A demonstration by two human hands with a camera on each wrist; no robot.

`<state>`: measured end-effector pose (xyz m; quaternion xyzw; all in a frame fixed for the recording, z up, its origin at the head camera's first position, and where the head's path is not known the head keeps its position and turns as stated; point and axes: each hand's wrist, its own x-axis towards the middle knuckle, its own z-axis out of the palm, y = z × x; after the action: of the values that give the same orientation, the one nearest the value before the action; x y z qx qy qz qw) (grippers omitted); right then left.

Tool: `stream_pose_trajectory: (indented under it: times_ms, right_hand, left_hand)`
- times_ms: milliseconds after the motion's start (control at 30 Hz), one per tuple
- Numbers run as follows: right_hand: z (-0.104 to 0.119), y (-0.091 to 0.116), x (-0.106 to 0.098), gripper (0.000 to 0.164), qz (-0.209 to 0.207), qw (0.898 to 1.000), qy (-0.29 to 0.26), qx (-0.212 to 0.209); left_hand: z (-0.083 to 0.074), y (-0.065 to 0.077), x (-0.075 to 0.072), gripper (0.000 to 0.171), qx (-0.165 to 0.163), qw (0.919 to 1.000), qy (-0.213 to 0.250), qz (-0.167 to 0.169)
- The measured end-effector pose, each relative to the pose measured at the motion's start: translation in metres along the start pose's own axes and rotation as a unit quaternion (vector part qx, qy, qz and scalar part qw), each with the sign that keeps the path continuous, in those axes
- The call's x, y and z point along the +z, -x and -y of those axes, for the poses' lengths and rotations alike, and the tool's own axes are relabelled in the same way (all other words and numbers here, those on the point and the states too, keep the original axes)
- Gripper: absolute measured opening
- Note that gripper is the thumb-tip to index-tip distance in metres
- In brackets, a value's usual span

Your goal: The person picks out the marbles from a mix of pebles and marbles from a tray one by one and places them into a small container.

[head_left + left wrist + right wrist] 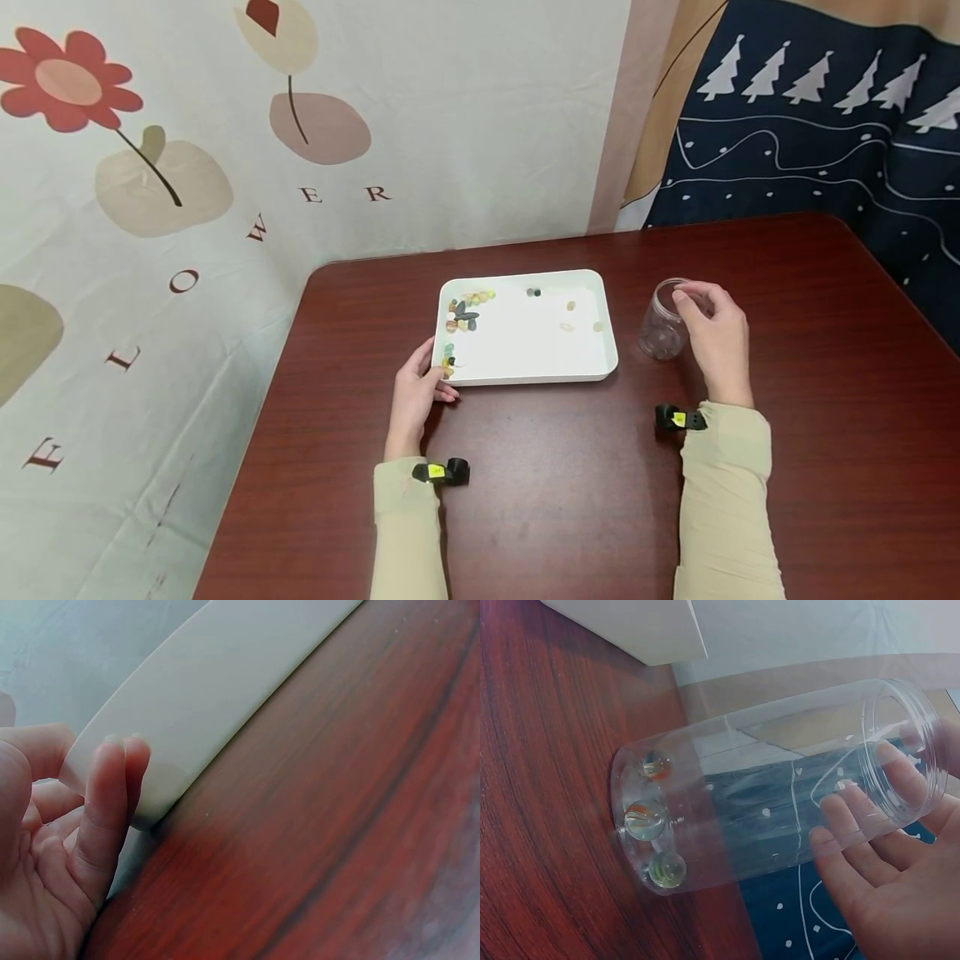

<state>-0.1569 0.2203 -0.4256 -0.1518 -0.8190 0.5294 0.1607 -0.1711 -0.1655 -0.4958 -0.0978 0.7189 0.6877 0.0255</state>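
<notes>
A shallow white tray (525,350) lies on the table, with small stones and glass-like pieces inside, mostly along its left side. My left hand (415,393) grips the tray's near-left corner, thumb over the rim; in the left wrist view, fingers (106,787) lie against its outer wall. To the tray's right stands a clear, lidless jar (663,333). My right hand (716,337) holds this jar at its mouth. Three glass marbles (645,820) show at the jar's bottom in the right wrist view. The thumb is partly hidden there.
Dark stones (463,316) cluster at the tray's left, and a few pale pieces (571,306) lie toward its right. The reddish-brown table (555,483) ends at the back against a flower-printed cloth (480,125). A navy tree-patterned cloth (810,142) hangs back right.
</notes>
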Motion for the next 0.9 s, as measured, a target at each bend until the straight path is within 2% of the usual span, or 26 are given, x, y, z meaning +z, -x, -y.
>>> stream_pose_trajectory:
  times_ms: [367,533,733,900]
  right_hand:
    - [0.002,0.001,0.003,0.036,-0.023,1.0,-0.005,-0.009]
    - [0.004,-0.001,0.003,0.035,-0.031,0.999,-0.002,-0.026]
    - [0.007,-0.002,0.002,0.036,-0.054,0.998,0.006,-0.039]
    - [0.011,-0.003,0.002,0.033,-0.089,0.994,-0.014,-0.058]
  left_hand:
    - [0.0,-0.001,-0.001,0.057,0.002,1.0,0.007,0.002]
    - [-0.001,-0.001,-0.001,0.057,0.002,1.0,0.005,-0.001]
    - [-0.001,0.002,0.0,0.055,-0.008,1.0,0.005,0.001]
    - [-0.001,0.002,-0.001,0.055,0.002,0.9999,0.01,0.01]
